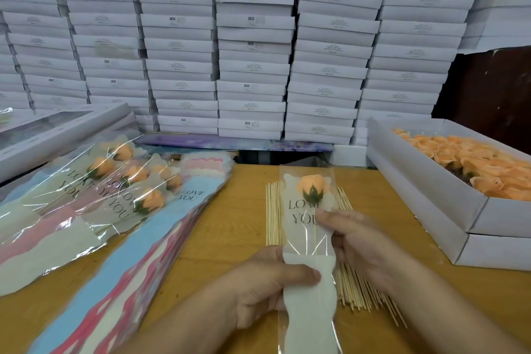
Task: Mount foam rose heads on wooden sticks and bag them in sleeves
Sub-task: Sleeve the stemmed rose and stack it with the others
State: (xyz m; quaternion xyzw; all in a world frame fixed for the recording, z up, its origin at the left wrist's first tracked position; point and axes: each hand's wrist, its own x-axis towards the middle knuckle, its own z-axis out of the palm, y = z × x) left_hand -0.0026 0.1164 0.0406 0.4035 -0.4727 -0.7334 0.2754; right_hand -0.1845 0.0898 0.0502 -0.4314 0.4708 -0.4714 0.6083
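Observation:
An orange foam rose head (310,187) on a thin wooden stick sits inside a clear sleeve (309,244) with a white card and the print "LOVE YOU". My left hand (267,282) grips the sleeve's lower half, thumb across the white card. My right hand (353,241) pinches the sleeve's right edge at mid height. Loose wooden sticks (274,215) lie on the table under and behind the sleeve. A white box (431,181) at the right holds several orange rose heads (488,164).
Several bagged roses (129,181) lie on a stack of flat coloured sleeves (115,261) at the left. A windowed box lid (51,135) is at the far left. Stacked white cartons (253,52) wall the back of the wooden table (224,227).

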